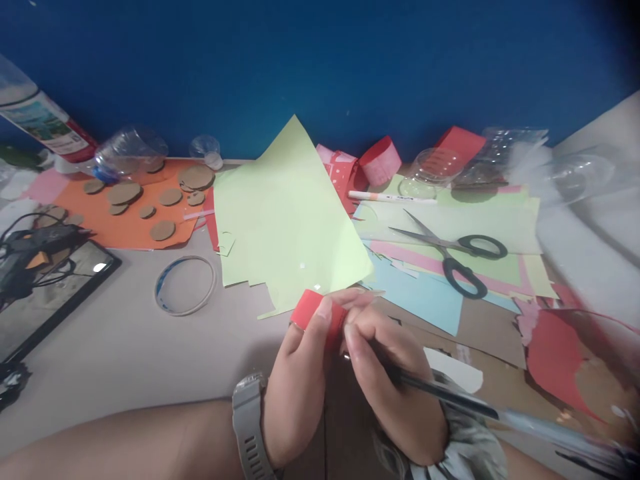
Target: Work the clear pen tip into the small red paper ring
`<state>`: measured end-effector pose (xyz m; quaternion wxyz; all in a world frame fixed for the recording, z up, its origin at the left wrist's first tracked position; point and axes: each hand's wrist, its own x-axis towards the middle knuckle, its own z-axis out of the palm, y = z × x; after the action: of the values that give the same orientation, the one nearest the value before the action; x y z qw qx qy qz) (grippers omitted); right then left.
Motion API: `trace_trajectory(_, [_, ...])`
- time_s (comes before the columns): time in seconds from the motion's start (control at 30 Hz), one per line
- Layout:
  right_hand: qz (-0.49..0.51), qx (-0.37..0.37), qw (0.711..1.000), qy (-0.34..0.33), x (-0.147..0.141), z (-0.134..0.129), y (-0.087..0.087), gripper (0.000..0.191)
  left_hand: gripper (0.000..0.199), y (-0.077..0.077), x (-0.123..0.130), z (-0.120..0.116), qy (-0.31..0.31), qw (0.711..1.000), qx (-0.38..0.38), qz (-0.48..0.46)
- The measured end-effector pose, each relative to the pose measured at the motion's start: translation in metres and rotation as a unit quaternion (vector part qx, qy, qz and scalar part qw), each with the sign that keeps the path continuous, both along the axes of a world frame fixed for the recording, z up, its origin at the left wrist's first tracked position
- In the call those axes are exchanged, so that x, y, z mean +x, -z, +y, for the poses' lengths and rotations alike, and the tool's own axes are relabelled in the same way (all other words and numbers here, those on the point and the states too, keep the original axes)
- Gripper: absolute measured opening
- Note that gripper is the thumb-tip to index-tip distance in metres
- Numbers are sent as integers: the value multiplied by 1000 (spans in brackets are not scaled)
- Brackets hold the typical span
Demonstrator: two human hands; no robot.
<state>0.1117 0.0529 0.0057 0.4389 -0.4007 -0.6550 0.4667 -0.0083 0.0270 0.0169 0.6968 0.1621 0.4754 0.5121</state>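
Observation:
My left hand (303, 370), with a grey watch on its wrist, pinches a small red paper piece (307, 309) near the bottom middle. My right hand (393, 373) is closed beside it, its fingertips close to the red piece. A long dark pen-like tool (450, 395) lies in the right hand and stretches back to the lower right, blurred at its far end. Just beyond both hands a light green paper sheet (290, 207) rests on the table. What lies between the right fingertips is hidden.
Black-handled scissors (445, 250) lie on coloured papers at the right. A tape ring (159, 287) sits left of centre. Behind it, cardboard discs (124, 193) lie on orange paper (103, 223). A tablet (60, 293) is at the far left, and a blue wall (320, 67) stands behind.

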Motion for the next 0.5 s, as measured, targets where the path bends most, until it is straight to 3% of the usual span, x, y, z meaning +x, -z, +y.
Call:
trace_trajectory(0.17, [38,2,998,42,1,-1,6,41,40,4,-1,-2,4,1000,-12,-4])
trace_trajectory(0.5, [180,-35,982,54,-10,-5,19,41,36,-1,4,-4,-3,999,-36,9])
